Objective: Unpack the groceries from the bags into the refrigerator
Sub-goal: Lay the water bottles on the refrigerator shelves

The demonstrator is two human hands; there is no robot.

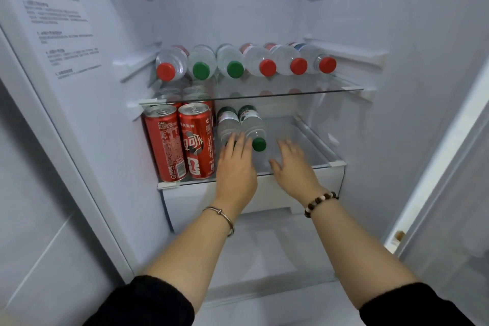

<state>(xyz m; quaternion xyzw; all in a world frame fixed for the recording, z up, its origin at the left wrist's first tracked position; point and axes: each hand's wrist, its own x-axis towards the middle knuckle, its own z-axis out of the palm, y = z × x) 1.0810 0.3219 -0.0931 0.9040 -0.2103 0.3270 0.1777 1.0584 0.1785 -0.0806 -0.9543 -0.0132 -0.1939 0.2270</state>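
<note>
The refrigerator stands open and is partly stocked, so the unpacking looks well under way. No bags are in view, so how much is left to bring over cannot be told.

The upper shelf carries a row of six water bottles across its whole width. They lie on their sides with caps toward the front edge, four red and two green.

The lower shelf holds red cola cans upright along its left edge, two at the front and more behind. Just beside the cans, two more clear bottles lie on their sides. The right one shows a green label and a green cap pointing to the front edge. The left one has its cap end hidden under the fingers. The right half of this shelf has room for more, so I judge the step in hand to be settling these two bottles into line.

The left hand rests on the left bottle, its grip apart with fairly straight fingers laid over the neck end. The right hand is over the bare shelf right of the bottles, its grip apart and holding nothing. Whether it touches the glass I cannot tell.
</note>
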